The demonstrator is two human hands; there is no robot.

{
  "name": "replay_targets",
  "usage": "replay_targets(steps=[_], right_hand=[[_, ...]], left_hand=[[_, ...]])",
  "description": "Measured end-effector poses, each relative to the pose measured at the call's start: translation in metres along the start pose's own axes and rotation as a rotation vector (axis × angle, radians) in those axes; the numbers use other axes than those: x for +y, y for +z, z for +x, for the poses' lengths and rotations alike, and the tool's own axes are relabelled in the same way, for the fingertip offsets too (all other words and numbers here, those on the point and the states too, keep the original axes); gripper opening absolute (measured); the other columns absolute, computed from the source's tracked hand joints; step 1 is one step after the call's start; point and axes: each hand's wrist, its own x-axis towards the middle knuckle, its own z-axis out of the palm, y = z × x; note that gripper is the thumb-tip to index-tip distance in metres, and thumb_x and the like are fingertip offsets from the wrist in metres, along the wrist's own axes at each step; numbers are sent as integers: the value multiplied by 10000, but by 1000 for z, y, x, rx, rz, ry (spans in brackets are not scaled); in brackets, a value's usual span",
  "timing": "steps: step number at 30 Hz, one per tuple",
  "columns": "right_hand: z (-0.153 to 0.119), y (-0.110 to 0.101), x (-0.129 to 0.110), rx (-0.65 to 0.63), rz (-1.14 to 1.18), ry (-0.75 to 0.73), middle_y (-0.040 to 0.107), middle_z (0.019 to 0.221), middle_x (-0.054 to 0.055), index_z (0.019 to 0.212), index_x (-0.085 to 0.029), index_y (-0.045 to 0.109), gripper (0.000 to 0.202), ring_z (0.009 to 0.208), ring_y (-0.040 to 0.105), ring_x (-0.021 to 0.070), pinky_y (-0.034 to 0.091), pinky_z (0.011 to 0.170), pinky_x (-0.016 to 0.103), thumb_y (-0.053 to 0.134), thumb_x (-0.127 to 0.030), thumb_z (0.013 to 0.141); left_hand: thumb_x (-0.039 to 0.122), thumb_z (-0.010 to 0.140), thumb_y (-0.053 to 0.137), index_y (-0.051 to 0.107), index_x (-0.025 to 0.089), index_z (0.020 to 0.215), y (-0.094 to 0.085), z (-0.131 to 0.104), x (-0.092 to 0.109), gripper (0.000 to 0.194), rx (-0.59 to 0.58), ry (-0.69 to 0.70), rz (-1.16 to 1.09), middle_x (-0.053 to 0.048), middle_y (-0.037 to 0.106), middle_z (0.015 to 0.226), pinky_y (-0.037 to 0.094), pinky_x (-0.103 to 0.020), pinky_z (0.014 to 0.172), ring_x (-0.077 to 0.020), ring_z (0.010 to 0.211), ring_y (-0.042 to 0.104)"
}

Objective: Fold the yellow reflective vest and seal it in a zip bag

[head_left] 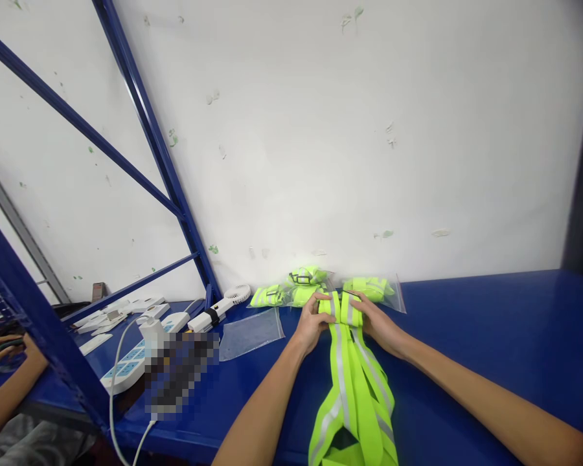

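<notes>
A neon-yellow reflective strap vest (352,388) with silver stripes stretches along the blue tabletop toward me. Its far end is folded into two flat rolls side by side. My left hand (313,323) is closed around the left roll, thumb on top. The right roll is gripped by my right hand (372,320), its fingers bent over the far edge. Just beyond my hands lie several folded vests in clear bags (306,285), with another bagged vest (369,288) to the right. An unfilled clear zip bag (251,334) lies flat to the left of my left forearm.
On the left stand a white power strip (131,362) with a plugged-in charger and cable, a white handheld fan (218,314), and a blurred-out dark object (182,375). A blue rack post (43,323) rises there. Another person's hands (10,353) show at far left.
</notes>
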Motion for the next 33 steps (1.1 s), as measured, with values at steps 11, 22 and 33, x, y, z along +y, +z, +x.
replay_targets(steps=[11,22,33], right_hand=[[-8,10,-1,-96,98,191,737,949,118,1075,-158,620,316,806,705,256,552,760,380,637,-358,830],[-4,9,6,129,-1,-71,725,979,9,1126,-233,591,465,904,658,224,507,805,320,601,-119,675],[-8,11,-4,-74,70,-163,673,826,6,845,-198,622,157,847,619,216,467,743,292,645,-289,720]], left_hand=[[61,518,551,512,264,1143,6,-2,0,658,104,196,118,33,588,868,397,-201,573,-109,644,519],[111,645,610,511,239,1234,-2,8,-18,611,49,0,35,-26,665,1013,482,-311,839,-201,926,625],[653,828,481,574,166,1240,11,1,-3,645,-100,-307,-131,-113,693,1058,475,-407,917,-287,1006,641]])
